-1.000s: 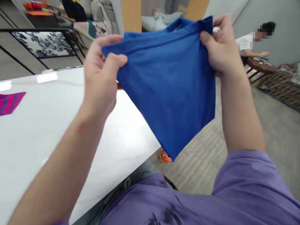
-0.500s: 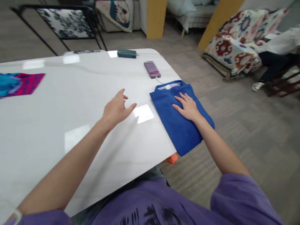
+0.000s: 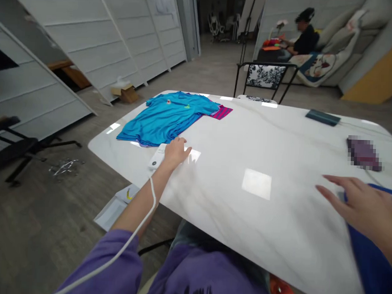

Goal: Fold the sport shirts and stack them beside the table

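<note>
My left hand (image 3: 176, 153) is over the table just short of a spread bright-blue T-shirt (image 3: 171, 116), its thumb apart from loosely bent fingers. It overlaps the right end of a flat white device (image 3: 157, 157); whether it touches the device I cannot tell. A white cable (image 3: 154, 192) runs from there along my forearm. Under the T-shirt's far right side, a pink and purple striped cloth (image 3: 223, 112) sticks out. At the right edge, my right hand (image 3: 364, 204) holds nothing, fingers stretched, above or beside a dark-blue folded garment (image 3: 366, 256) that is partly out of view.
The glossy white table (image 3: 232, 221) carries a dark-green case (image 3: 323, 117) and a blurred-out phone (image 3: 364, 153) at the right. A patterned chair (image 3: 265, 76) stands behind it. Further back a person (image 3: 304, 37) sits by a sofa. A cardboard box (image 3: 124, 93) is on the floor.
The view has swung left, bringing the whole bright-blue T-shirt into sight. My left hand has moved left to the white device. My right hand no longer lies flat mid-garment.
</note>
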Demonstrator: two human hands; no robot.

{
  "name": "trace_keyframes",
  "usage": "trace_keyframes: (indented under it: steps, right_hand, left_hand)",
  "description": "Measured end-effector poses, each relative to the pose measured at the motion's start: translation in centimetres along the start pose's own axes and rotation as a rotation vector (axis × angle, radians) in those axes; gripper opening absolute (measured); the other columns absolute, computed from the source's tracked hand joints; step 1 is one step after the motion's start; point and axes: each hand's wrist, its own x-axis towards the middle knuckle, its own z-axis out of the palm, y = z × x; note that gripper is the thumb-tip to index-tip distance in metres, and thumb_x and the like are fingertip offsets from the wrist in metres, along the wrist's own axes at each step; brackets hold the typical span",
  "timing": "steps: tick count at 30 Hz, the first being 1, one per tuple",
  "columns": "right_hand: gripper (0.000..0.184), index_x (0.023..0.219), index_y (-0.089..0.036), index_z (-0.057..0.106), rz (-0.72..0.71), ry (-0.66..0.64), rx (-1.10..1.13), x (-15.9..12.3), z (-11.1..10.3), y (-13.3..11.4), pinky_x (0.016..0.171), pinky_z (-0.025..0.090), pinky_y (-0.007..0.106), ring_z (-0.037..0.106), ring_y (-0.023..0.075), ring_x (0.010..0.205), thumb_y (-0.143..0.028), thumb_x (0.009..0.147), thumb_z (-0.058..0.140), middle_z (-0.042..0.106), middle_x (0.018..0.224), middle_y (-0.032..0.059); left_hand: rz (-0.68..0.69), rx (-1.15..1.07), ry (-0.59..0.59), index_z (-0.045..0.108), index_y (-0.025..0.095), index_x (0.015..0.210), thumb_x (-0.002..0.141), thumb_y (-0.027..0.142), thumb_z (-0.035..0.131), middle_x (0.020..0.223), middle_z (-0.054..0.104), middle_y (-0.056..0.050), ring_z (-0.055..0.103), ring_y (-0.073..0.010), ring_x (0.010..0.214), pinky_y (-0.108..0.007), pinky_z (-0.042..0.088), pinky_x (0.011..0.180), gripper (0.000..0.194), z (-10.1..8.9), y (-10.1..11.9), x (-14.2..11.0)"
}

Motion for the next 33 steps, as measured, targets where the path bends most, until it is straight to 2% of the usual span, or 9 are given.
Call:
trace_keyframes:
  steps: [4, 8, 13, 16, 19, 22, 25, 29, 33]
  right_hand:
    - [0.043, 0.127, -0.056, 0.073, -0.197, -0.302, 0.267, 10.1, 4.2, -13.8, 0.105, 0.061, 0.069, 0.083, 0.0387, 0.093, -0.086, 0.098, 0.058, 0.084, 0.129, 0.0070]
    - [0.042, 0.128, -0.037, 0.077, -0.320, -0.438, 0.385, 21.3, 11.0, -26.6, 0.109, 0.064, 0.057, 0.082, 0.0355, 0.113, -0.067, 0.105, 0.060, 0.083, 0.131, 0.0082]
    - [0.034, 0.129, -0.024, 0.079, -0.405, -0.368, 0.325, 34.8, 19.2, -39.9, 0.116, 0.061, 0.049, 0.079, 0.0293, 0.116, -0.047, 0.111, 0.061, 0.073, 0.150, 0.0130]
    - [0.038, 0.141, -0.022, 0.078, -0.440, -0.304, 0.316, 40.4, 22.5, -45.5, 0.125, 0.056, 0.054, 0.067, 0.0339, 0.145, -0.038, 0.112, 0.060, 0.055, 0.173, 0.0163]
    - [0.042, 0.149, -0.021, 0.076, -0.455, -0.350, 0.292, 43.8, 25.0, -48.7, 0.131, 0.049, 0.057, 0.054, 0.0340, 0.159, -0.035, 0.113, 0.059, 0.046, 0.181, 0.0162]
    - [0.041, 0.145, -0.013, 0.077, -0.458, -0.378, 0.256, 45.5, 26.7, -49.8, 0.132, 0.047, 0.053, 0.060, 0.0307, 0.150, -0.028, 0.115, 0.054, 0.063, 0.165, 0.0201]
    - [0.045, 0.138, -0.008, 0.080, -0.440, -0.309, 0.251, 46.3, 27.3, -49.7, 0.129, 0.049, 0.055, 0.065, 0.0359, 0.141, -0.023, 0.115, 0.044, 0.072, 0.150, 0.0244]
    - [0.045, 0.140, -0.008, 0.078, -0.415, -0.208, 0.278, 46.4, 26.3, -49.0, 0.126, 0.052, 0.057, 0.066, 0.0422, 0.137, -0.025, 0.107, 0.052, 0.070, 0.150, 0.0258]
    - [0.049, 0.148, -0.015, 0.072, -0.430, -0.144, 0.221, 45.9, 23.4, -48.5, 0.118, 0.055, 0.054, 0.065, 0.0414, 0.133, -0.020, 0.102, 0.057, 0.069, 0.147, 0.0232]
  left_hand:
    - [-0.077, 0.009, 0.034, 0.069, 0.017, 0.147, 0.107, 0.042, 0.068, 0.150, 0.070, -0.022, 0.062, -0.0412, 0.145, -0.053, 0.047, 0.124, 0.047, 0.7, -5.3, 1.9]
    - [-0.160, -0.012, 0.092, 0.068, 0.015, 0.150, 0.112, 0.047, 0.055, 0.153, 0.067, -0.026, 0.057, -0.0454, 0.149, -0.058, 0.046, 0.124, 0.052, 0.7, -8.6, 5.0]
    - [-0.255, -0.051, 0.054, 0.076, 0.018, 0.134, 0.108, 0.049, 0.062, 0.143, 0.074, -0.024, 0.066, -0.0483, 0.138, -0.065, 0.048, 0.120, 0.042, 1.2, -12.6, 8.6]
    - [-0.331, -0.077, 0.016, 0.074, 0.017, 0.137, 0.104, 0.048, 0.070, 0.143, 0.073, -0.025, 0.070, -0.0477, 0.133, -0.062, 0.054, 0.115, 0.046, 2.1, -14.2, 9.9]
    - [-0.400, -0.110, -0.004, 0.072, 0.017, 0.139, 0.104, 0.047, 0.071, 0.144, 0.072, -0.026, 0.074, -0.0439, 0.126, -0.055, 0.058, 0.108, 0.046, 2.5, -15.3, 10.6]
    - [-0.401, -0.160, -0.020, 0.077, 0.023, 0.126, 0.106, 0.042, 0.069, 0.138, 0.077, -0.019, 0.076, -0.0396, 0.123, -0.050, 0.060, 0.106, 0.029, 2.3, -16.4, 11.2]
    - [-0.387, -0.225, -0.017, 0.079, 0.026, 0.112, 0.105, 0.039, 0.073, 0.128, 0.083, -0.012, 0.078, -0.0346, 0.120, -0.045, 0.060, 0.104, 0.016, 2.0, -17.4, 11.4]
    - [-0.374, -0.300, 0.025, 0.077, 0.025, 0.104, 0.104, 0.041, 0.076, 0.119, 0.086, -0.007, 0.079, -0.0293, 0.113, -0.040, 0.060, 0.101, 0.015, 1.2, -18.0, 11.1]
    - [-0.266, -0.334, 0.172, 0.073, 0.025, 0.107, 0.110, 0.043, 0.070, 0.117, 0.085, -0.005, 0.079, -0.0271, 0.111, -0.039, 0.059, 0.099, 0.018, -1.8, -15.6, 9.7]
